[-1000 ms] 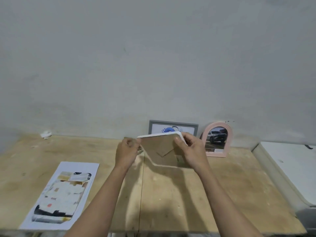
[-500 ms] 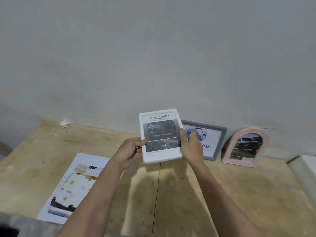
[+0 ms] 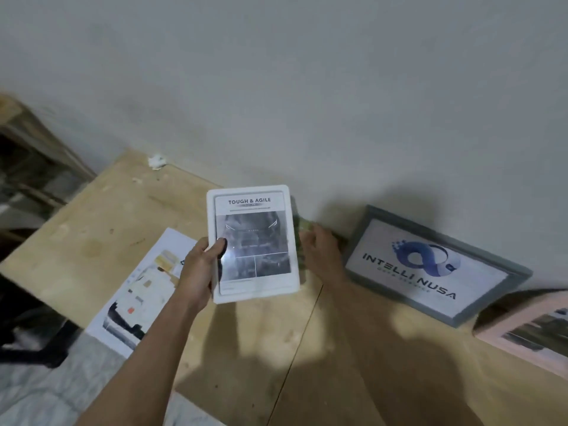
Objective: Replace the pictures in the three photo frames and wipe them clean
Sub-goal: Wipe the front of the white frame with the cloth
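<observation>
My left hand grips the left edge of a white photo frame, held upright above the wooden table with its "TOUGH & AGILE" car picture facing me. My right hand is off the frame, just behind its right edge near the wall, with its fingertips at a blurred greenish thing; I cannot tell whether it grips it. A grey frame with a blue logo picture leans on the wall to the right. Beyond it, a pink arched frame is cut off by the right edge.
A printed sheet lies flat on the table's left part, near its edge. A small crumpled white scrap sits at the far left corner by the wall. Dark furniture stands left of the table.
The white frame was turned from back to front, facing me. My right hand has let go of it and moved to the wall. The view has swung left and closer.
</observation>
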The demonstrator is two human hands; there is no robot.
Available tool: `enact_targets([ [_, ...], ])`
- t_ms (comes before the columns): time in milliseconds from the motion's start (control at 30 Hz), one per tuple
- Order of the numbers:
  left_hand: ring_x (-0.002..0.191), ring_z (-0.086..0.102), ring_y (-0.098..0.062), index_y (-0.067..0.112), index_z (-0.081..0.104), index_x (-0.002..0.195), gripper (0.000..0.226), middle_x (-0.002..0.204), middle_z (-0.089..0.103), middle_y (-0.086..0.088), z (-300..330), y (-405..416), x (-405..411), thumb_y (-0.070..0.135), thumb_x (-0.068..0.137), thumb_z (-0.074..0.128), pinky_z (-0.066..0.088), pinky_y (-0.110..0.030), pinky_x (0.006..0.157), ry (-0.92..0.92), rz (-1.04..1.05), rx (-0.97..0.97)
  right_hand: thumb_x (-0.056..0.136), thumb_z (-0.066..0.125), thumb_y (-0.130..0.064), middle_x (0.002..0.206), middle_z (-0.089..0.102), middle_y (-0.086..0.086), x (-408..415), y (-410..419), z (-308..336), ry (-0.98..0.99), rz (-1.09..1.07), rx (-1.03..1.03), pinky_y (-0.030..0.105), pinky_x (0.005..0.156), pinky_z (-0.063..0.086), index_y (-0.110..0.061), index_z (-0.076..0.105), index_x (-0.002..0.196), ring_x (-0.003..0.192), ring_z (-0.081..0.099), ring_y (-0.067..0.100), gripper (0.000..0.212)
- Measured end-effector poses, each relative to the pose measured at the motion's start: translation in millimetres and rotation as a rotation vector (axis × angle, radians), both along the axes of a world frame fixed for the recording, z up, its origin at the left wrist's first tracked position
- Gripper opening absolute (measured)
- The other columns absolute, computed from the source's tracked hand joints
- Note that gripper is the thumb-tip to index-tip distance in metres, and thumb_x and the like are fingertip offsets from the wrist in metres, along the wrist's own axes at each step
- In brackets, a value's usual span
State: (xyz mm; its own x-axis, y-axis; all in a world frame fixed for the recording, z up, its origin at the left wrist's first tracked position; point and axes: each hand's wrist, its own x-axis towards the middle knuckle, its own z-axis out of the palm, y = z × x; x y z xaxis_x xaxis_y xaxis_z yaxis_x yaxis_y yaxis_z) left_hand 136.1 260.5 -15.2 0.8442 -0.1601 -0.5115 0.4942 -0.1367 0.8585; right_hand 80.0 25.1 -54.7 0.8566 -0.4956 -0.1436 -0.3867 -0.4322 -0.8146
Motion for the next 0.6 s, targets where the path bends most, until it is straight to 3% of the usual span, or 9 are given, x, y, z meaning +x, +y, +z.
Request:
enact_targets([
  [67, 0.057, 0.024, -0.018, 0.024, 0.063, 0.083, 0.016, 0.068, 0.028, -0.004, -11, 8, 2, 0.038, 0.089, 0.065, 0.017, -0.036, 0.057, 0.010, 0.072, -0.003, 0.083, 0.048, -0.035, 0.104, 0.060, 0.005, 28, -12, -38, 0.150, 0.186, -0.294, 0.038, 0.076, 0.051, -0.023, 0.054, 0.111, 0.094, 0.059, 0.026, 0.031],
  [133, 0.056, 0.023, -0.017, 0.029, 0.065, 0.074, 0.020, 0.065, 0.028, -0.003, -16, 13, -3, 0.034, 0.093, 0.063, 0.018, -0.035, 0.056, 0.025, 0.112, 0.011, 0.084, 0.056, -0.041, 0.133, 0.044, 0.011, 36, -19, -69, 0.396, 0.322, -0.540, 0.043, 0.091, 0.045, -0.020, 0.035, 0.139, 0.118, 0.046, 0.034, 0.062],
  [233, 0.055, 0.020, -0.018, 0.029, 0.057, 0.066, 0.031, 0.059, 0.025, -0.002, -28, 16, -10, 0.028, 0.097, 0.061, 0.016, -0.035, 0.056, 0.053, 0.128, 0.020, 0.089, 0.057, -0.035, 0.144, 0.038, 0.010, 35, -25, -90, 0.445, 0.375, -0.642, 0.041, 0.094, 0.044, -0.019, 0.024, 0.147, 0.124, 0.044, 0.032, 0.069],
  [300, 0.052, 0.027, -0.016, 0.029, 0.059, 0.072, 0.027, 0.054, 0.033, 0.005, -28, 13, -17, 0.026, 0.099, 0.058, 0.021, -0.032, 0.055, 0.069, 0.110, 0.023, 0.090, 0.057, -0.025, 0.134, 0.050, 0.007, 30, -27, -84, 0.357, 0.360, -0.591, 0.034, 0.089, 0.045, -0.014, 0.041, 0.138, 0.115, 0.052, 0.029, 0.052],
  [367, 0.052, 0.048, -0.009, 0.020, 0.062, 0.088, 0.015, 0.054, 0.054, 0.012, -26, 12, -25, 0.022, 0.101, 0.054, 0.034, -0.027, 0.058, 0.070, 0.079, 0.002, 0.087, 0.054, -0.011, 0.113, 0.060, 0.009, 17, -24, -63, 0.248, 0.249, -0.336, 0.033, 0.082, 0.046, -0.009, 0.059, 0.112, 0.105, 0.058, 0.031, 0.026],
  [433, 0.072, 0.061, -0.012, 0.012, 0.065, 0.104, 0.016, 0.078, 0.070, 0.007, -22, 11, -34, 0.023, 0.100, 0.055, 0.043, -0.028, 0.073, 0.058, 0.036, -0.038, 0.085, 0.047, -0.003, 0.095, 0.063, 0.008, -1, -17, -39, 0.151, 0.070, -0.067, 0.032, 0.077, 0.049, -0.010, 0.061, 0.092, 0.093, 0.061, 0.029, 0.017],
  [500, 0.078, 0.061, -0.018, 0.010, 0.063, 0.113, 0.021, 0.086, 0.069, 0.002, -21, 11, -43, 0.024, 0.099, 0.057, 0.044, -0.028, 0.074, 0.053, -0.010, -0.010, 0.087, 0.045, -0.003, 0.094, 0.059, 0.006, -23, -12, -12, 0.071, -0.061, 0.016, 0.031, 0.077, 0.047, -0.012, 0.059, 0.094, 0.087, 0.058, 0.022, 0.018],
  [600, 0.057, 0.055, -0.030, 0.006, 0.063, 0.118, 0.023, 0.063, 0.059, -0.010, -20, 8, -68, 0.017, 0.102, 0.052, 0.049, -0.046, 0.066, 0.029, -0.133, 0.010, 0.092, 0.045, -0.003, 0.096, 0.050, 0.006, -67, -5, 26, -0.050, -0.156, -0.006, 0.026, 0.071, 0.042, -0.011, 0.052, 0.097, 0.080, 0.051, 0.015, 0.012],
])
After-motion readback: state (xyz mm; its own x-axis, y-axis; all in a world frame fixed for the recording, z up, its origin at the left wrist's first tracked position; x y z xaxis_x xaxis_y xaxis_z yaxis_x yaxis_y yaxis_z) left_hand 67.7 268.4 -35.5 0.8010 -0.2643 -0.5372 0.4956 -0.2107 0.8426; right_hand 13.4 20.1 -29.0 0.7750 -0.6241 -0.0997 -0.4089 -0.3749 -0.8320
